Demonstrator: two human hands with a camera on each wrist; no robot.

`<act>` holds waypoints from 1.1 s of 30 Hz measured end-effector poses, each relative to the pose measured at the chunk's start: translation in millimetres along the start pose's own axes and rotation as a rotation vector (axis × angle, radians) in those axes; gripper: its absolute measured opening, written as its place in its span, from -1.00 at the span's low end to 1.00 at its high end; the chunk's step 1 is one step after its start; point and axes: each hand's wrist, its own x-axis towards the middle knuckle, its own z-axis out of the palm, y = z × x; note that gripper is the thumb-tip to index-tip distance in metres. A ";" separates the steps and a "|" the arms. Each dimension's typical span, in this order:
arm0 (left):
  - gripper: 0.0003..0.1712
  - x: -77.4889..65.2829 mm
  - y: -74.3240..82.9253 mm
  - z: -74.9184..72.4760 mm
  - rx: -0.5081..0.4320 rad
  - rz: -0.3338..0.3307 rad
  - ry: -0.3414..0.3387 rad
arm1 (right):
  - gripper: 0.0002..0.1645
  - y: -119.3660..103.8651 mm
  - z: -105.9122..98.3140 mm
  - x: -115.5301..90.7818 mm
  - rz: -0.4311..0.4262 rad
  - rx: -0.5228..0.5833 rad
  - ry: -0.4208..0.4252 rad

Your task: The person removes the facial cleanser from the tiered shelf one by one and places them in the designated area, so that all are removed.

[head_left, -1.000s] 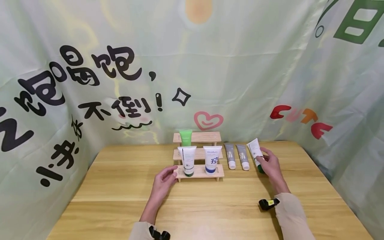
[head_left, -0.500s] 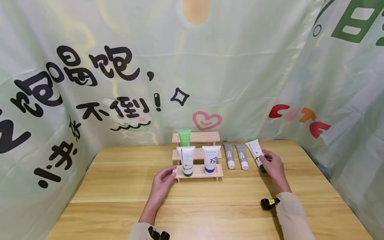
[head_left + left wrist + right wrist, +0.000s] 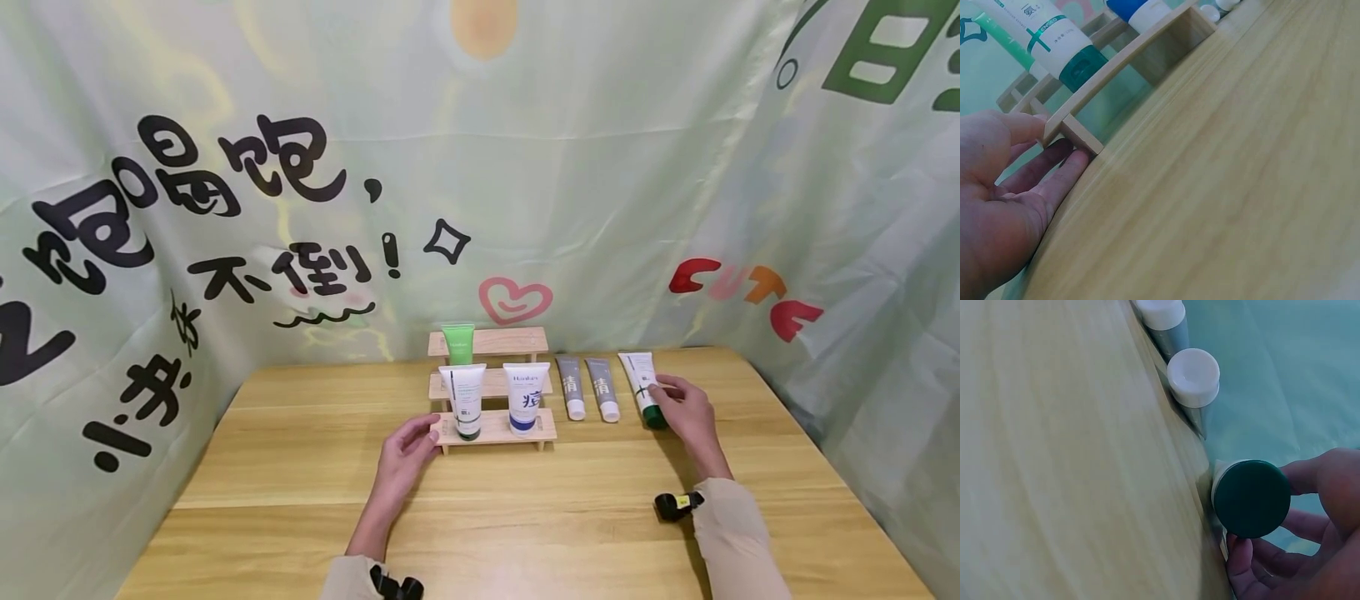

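Observation:
My left hand (image 3: 405, 457) grips the left end of a three-step wooden display stand (image 3: 493, 427), thumb at the board's edge and fingers by its leg (image 3: 1080, 134). On the lowest step a white tube with a green cap (image 3: 467, 400) and a white tube with a blue cap (image 3: 527, 396) stand upright on their caps. A green tube (image 3: 458, 343) stands behind, higher up. At the right, my right hand (image 3: 688, 410) holds another white tube (image 3: 639, 379) near its dark green cap (image 3: 1252, 499), thumb and fingers at its side. That tube lies on the table, cap toward me.
Two grey tubes with white caps, one left (image 3: 572, 387) and one right (image 3: 603, 390), lie side by side between the stand and the held tube. The wooden table (image 3: 525, 517) meets a printed cloth backdrop (image 3: 600, 208) behind and at both sides.
The right hand has turned the white tube from a slant to nearly straight, in line with the grey tubes. The left hand stays at the stand; the head view has shifted slightly.

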 end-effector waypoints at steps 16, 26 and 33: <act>-0.61 0.9 0.2 0.5 -0.033 0.007 0.000 | -0.41 -2.0 -3.5 -0.5 -0.011 0.039 0.002; -0.60 1.7 -2.2 5.8 0.001 0.009 -0.023 | -0.48 -14.9 -21.8 -3.9 -0.053 0.111 0.145; -0.64 1.6 -1.9 2.4 0.017 0.024 0.016 | -0.50 -41.2 -12.7 -10.4 -0.155 0.185 0.144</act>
